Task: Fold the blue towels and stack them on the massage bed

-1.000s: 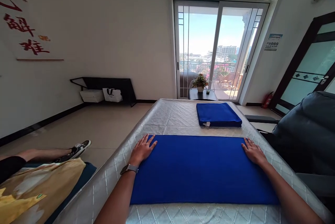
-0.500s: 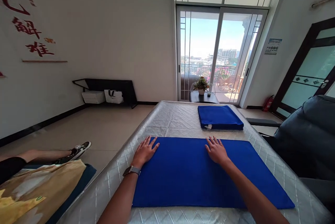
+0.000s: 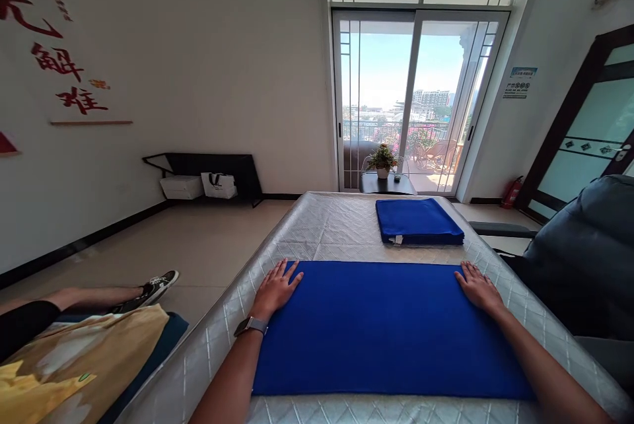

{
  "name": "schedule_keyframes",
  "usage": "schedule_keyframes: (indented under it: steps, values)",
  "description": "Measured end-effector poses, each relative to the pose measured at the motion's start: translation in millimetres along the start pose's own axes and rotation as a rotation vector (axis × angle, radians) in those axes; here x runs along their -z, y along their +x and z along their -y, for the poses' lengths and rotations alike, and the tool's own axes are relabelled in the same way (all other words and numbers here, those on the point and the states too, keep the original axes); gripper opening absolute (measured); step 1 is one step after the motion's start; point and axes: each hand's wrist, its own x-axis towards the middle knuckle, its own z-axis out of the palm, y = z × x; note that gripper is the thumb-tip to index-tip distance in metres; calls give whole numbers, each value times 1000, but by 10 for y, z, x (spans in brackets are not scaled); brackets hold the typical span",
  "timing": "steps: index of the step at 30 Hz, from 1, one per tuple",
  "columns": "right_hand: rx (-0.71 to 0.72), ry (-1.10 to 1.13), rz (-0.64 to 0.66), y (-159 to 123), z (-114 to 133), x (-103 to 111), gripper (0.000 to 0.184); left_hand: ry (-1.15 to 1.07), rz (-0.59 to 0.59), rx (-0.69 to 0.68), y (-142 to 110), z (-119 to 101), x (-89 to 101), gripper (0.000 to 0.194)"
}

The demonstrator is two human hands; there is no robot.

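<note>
A blue cloth (image 3: 376,331) lies flat and smooth on the quilted silver-white mattress (image 3: 317,226) in front of me. My left hand (image 3: 275,288) rests palm down on its far left corner, fingers spread, with a watch on the wrist. Over at the far right corner, my right hand (image 3: 480,286) lies flat with its fingers stretched out. Neither hand grips anything. Beyond the cloth, toward the far right of the mattress, sits a folded stack of blue cloth (image 3: 416,218) with a small white tag at its near edge.
On the left are a person's leg and sneaker (image 3: 158,286) beside a yellow-brown printed cloth (image 3: 99,351). A dark armchair (image 3: 584,252) stands at the right. Past the mattress, a small table (image 3: 371,183) carries a potted plant (image 3: 383,160) before the sliding glass door.
My right hand has slid right across the blue cloth, from right of its middle to the far right corner. My left hand stays at the left corner. The view has shifted slightly.
</note>
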Motion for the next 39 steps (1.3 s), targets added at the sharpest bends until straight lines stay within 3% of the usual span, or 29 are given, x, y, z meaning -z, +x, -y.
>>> schedule_keyframes:
  steps: [2, 5, 12, 15, 21, 23, 25, 28, 36, 39]
  values:
    - [-45, -5, -13, 34, -155, -33, 74, 4, 1, -5, 6, 1, -4, 65]
    - [-77, -16, -27, 50, -179, -78, 75, 20, -5, -7, 10, 2, -9, 65]
    - [-134, -73, -129, -96, 147, 178, 69, -27, 5, -3, -33, -34, 55, 67]
    - [-1, -79, -179, -259, 633, 273, 66, -17, 11, -3, -44, -49, 71, 67]
    - [447, 0, -88, -644, 2097, 81, 72, -7, 10, -3, -49, -52, 69, 66]
    - [533, 73, 1, -702, 2376, -1, 77, -2, 8, -9, -55, -52, 72, 66]
    - [535, 118, 75, -698, 2425, -57, 81, 9, 1, -12, -59, -50, 68, 65]
    - [449, 97, 79, -597, 2080, -89, 80, 15, -18, -14, -56, -45, 52, 64]
    - [17, 30, 28, -266, 136, 59, 77, 23, -16, -7, -43, -55, 58, 63]
    - [-111, 28, 21, -252, -328, 100, 78, 29, -17, -5, -50, -61, 63, 64]
